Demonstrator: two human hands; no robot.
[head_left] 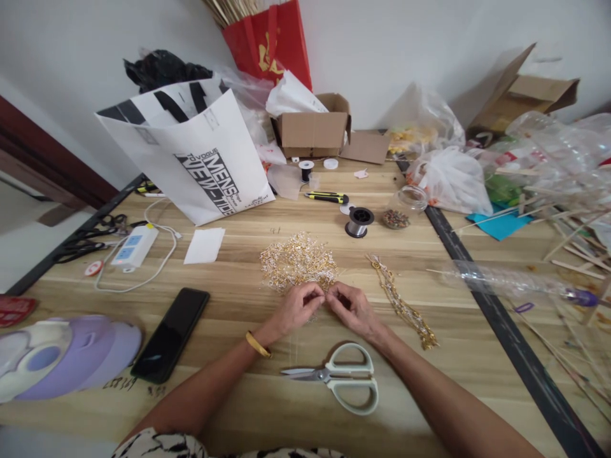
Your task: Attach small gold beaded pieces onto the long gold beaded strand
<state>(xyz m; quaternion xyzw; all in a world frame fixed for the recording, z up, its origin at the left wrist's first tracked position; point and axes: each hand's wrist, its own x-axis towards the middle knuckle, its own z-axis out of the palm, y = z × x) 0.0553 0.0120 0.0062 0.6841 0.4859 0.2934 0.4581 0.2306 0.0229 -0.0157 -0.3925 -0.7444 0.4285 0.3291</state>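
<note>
My left hand and my right hand meet at the near edge of a heap of gold and silver beaded strands. Both have thumb and fingers pinched together, tips almost touching. What sits between the fingertips is too small to make out; a faint thin line hangs below my left hand. To the right of my right hand lies a bundle of gold and silver chain. Scissors with pale handles rest below my hands, blades pointing left and slightly apart.
Behind the heap are a wire spool, a jar of small beads and a yellow-black cutter. A phone, a power strip and a white bag stand left. Plastic bags and sticks crowd the right.
</note>
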